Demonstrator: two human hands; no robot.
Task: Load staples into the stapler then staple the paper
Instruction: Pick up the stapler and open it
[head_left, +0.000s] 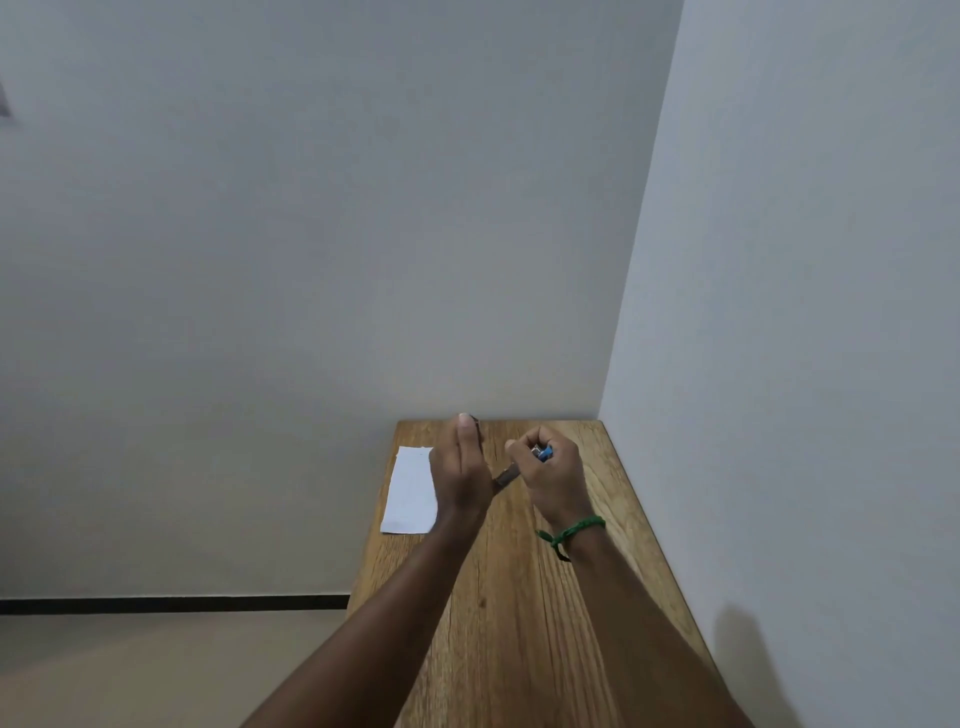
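The stapler (506, 475) is up above the far end of the desk (519, 623), between the two hands. Only a silver bit of it shows. The right hand (553, 480) has its fingers curled tight round a small blue piece (543, 453). I cannot tell if that piece is part of the stapler. The left hand (460, 467) stands on edge with straight fingers, touching the silver bit. The white paper (410, 491) lies flat on the desk just left of that hand. A green band (571, 535) is on the right wrist.

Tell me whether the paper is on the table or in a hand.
On the table: the paper lies flat by its left edge, partly behind the left hand; the right hand grips a small blue object.
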